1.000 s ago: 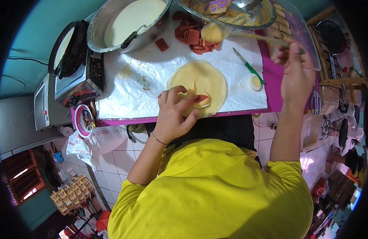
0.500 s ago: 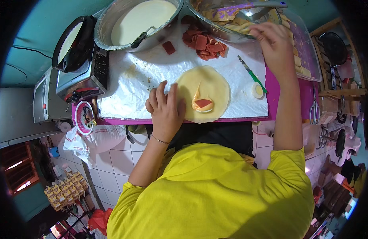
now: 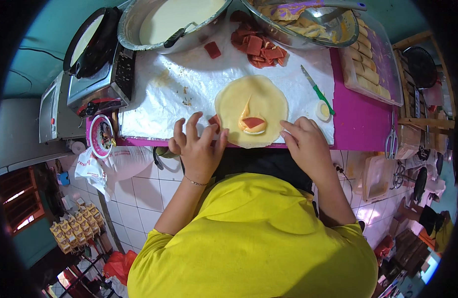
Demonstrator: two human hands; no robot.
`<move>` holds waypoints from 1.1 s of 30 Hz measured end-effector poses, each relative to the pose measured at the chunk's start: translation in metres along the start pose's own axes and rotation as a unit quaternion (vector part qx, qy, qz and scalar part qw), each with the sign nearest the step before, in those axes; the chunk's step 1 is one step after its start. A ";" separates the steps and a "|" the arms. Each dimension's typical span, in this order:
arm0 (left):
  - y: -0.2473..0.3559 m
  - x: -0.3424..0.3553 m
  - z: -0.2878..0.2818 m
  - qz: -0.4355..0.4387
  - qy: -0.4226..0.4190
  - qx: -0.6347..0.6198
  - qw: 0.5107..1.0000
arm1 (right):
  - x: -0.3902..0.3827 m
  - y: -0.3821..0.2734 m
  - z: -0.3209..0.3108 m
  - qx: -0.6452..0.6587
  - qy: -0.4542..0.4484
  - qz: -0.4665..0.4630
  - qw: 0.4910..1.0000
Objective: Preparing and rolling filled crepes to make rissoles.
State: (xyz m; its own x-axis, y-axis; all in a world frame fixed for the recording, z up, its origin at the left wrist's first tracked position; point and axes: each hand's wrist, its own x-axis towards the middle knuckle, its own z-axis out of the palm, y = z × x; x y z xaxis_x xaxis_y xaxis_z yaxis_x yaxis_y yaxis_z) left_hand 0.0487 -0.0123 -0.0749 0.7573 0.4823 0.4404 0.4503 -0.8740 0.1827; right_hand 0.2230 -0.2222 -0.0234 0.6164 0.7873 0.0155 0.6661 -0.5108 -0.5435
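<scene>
A round pale-yellow crepe (image 3: 231,102) lies near the front edge of the white plastic-covered table. On its lower middle sits a small heap of creamy orange filling (image 3: 245,110) with a red slice (image 3: 253,122) and a white sliver beneath. My left hand (image 3: 199,151) has its fingers spread at the crepe's left edge, thumb near the rim; another red slice (image 3: 214,121) shows by its fingertips. At the right edge, my right hand (image 3: 307,146) has thumb and forefinger close together on the crepe's rim, a small white patch showing between them.
Red slices (image 3: 261,47) are piled beyond the crepe. A green-handled knife (image 3: 317,90) and half a boiled egg (image 3: 322,110) lie right. Behind stand a batter basin (image 3: 139,45) and filling bowl (image 3: 355,36); a tray of rolls (image 3: 398,92) is right, a pan (image 3: 72,69) on a stove left.
My right hand has come down from the filling bowl to the crepe's right edge. My left hand has shifted slightly, and a red slice now shows beside its fingers.
</scene>
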 end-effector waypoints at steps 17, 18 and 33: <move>-0.018 0.001 -0.018 -0.038 -0.055 0.096 0.993 | -0.003 0.005 0.011 -0.014 0.045 0.073 0.996; -0.019 0.002 -0.017 -0.042 -0.046 0.092 0.994 | -0.002 0.005 0.011 -0.013 0.045 0.075 0.996; -0.017 0.013 -0.014 -0.012 0.040 0.051 0.998 | 0.000 0.003 0.013 -0.009 0.050 0.099 0.994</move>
State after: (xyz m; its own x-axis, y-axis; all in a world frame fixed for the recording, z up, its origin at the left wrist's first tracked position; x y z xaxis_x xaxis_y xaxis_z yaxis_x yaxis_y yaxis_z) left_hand 0.0446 0.0078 -0.0604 0.7081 0.4924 0.5060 0.5162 -0.8500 0.1048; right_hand 0.2192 -0.2193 -0.0360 0.7738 0.6334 -0.0059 0.5349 -0.6584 -0.5296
